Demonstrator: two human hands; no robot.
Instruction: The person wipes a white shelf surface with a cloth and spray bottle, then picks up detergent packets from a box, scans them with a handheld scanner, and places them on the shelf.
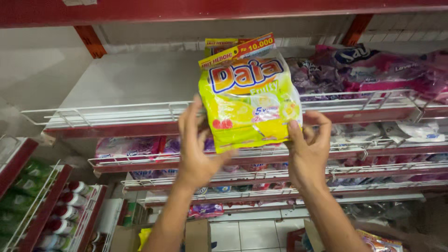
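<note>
We hold a yellow detergent pouch (249, 100) up in front of the top shelf (135, 79), both hands on it. Our left hand (198, 149) grips the pouch's lower left edge, fingers spread up along the side, thumb tucked under the bottom corner. Our right hand (309, 144) is closed on the lower right corner, thumb pressed on the front face, fingers curled behind. The pouch stands upright, tilted a bit, its bottom edge just above the white wire rail (112, 114) at the shelf's front; we cannot tell if it touches the shelf board. Right behind it sits a second yellow pouch (221, 44), only its top strip showing. To the right on the same shelf lie purple and pink pouches (373, 70), stacked flat against the rail. The left part of the shelf is bare white board. Below, more red-edged shelves carry pink and purple packs (128, 147) and pale packs (410, 130) on the right. At far left a side rack holds green bottles (18, 200) and bottles with red caps (67, 210). On the tiled floor (252, 233) sit a cardboard box (196, 235) and a colourful bag (380, 242) at bottom right.
</note>
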